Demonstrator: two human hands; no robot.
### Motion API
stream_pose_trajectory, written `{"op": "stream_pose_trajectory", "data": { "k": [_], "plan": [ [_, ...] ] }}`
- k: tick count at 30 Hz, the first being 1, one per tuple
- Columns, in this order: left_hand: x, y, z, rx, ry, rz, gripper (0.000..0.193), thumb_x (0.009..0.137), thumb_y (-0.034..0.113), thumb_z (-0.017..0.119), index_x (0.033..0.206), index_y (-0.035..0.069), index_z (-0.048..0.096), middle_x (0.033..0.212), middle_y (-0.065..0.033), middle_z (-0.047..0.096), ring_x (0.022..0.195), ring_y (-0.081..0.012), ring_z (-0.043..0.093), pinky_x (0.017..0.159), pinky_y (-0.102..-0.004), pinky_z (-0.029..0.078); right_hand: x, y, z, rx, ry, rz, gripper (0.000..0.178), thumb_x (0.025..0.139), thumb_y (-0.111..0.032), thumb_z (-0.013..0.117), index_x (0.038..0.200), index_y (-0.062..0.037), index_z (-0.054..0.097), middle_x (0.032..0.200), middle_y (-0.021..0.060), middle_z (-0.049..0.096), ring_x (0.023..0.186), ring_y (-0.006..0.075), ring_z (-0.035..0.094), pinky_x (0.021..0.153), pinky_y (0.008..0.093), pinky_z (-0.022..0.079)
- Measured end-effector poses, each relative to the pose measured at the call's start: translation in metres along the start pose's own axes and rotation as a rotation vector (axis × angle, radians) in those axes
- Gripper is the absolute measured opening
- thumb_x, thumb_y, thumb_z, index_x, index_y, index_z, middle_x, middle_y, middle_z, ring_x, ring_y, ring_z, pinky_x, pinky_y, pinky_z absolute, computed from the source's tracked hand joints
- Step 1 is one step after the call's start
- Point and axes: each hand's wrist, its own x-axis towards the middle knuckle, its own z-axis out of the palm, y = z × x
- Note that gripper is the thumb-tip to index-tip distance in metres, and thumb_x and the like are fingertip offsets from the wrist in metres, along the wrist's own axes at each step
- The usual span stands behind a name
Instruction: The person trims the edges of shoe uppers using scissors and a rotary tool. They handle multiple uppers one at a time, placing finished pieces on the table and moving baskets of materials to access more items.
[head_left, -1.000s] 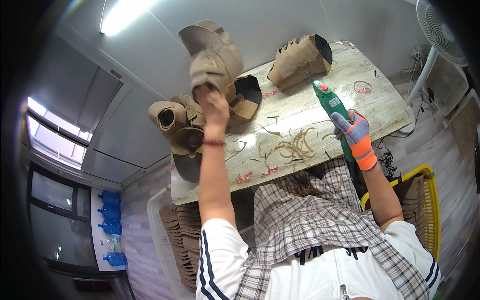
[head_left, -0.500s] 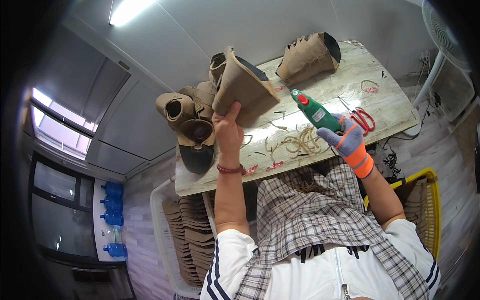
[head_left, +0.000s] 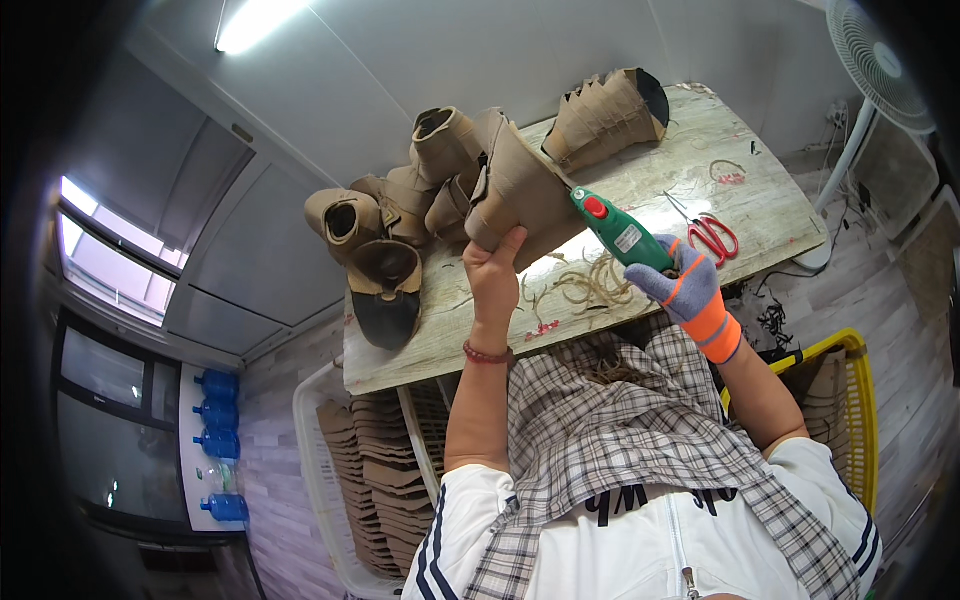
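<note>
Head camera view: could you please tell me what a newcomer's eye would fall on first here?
Most striking is the green power tool at centre, held in the gloved right hand, its tip against a tan boot upper held up by the bare left hand. Behind these, more tan boot pieces crowd the table, and red scissors lie at its right.

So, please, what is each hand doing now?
Left hand: closed, holding a tan boot.
Right hand: gloved, closed around a green power tool.
</note>
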Motion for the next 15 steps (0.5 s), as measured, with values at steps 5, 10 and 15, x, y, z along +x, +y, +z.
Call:
{"op": "stream_pose_trajectory", "data": {
  "k": [5, 10, 15],
  "plan": [
    [-0.018, -0.01, -0.007, 0.812, -0.073, 0.135, 0.012, 0.084, 0.003, 0.07, 0.095, -0.001, 0.069, 0.091, -0.0065, 0.069, 0.083, -0.0073, 0.06, 0.069, -0.0242, 0.048, 0.005, -0.007, -0.002, 0.173, -0.023, 0.083, 0.038, 0.082, -0.025, 0.076, 0.103, 0.0029, 0.06, 0.074, 0.0006, 0.061, 0.058, 0.0048, 0.053, 0.053, 0.0203, 0.044],
    [-0.022, -0.009, 0.002, 0.993, -0.282, 0.447, 0.013, 0.084, -0.001, 0.065, 0.096, -0.002, 0.068, 0.088, -0.0158, 0.068, 0.073, -0.0296, 0.063, 0.064, -0.0321, 0.049, 0.009, -0.008, -0.008, 0.181, 0.001, 0.117, 0.039, 0.082, -0.028, 0.075, 0.1, 0.0034, 0.06, 0.072, 0.0008, 0.061, 0.058, 0.005, 0.054, 0.052, 0.0201, 0.044],
    [-0.029, -0.006, 0.003, 1.142, -0.455, 0.501, 0.019, 0.08, -0.006, 0.063, 0.098, -0.002, 0.066, 0.095, -0.0161, 0.066, 0.084, -0.0324, 0.064, 0.072, -0.0374, 0.052, 0.011, -0.011, -0.016, 0.274, -0.008, 0.151, 0.041, 0.082, -0.03, 0.076, 0.101, 0.0037, 0.062, 0.073, 0.0, 0.061, 0.058, 0.0036, 0.054, 0.053, 0.0183, 0.044]
  ]
}}
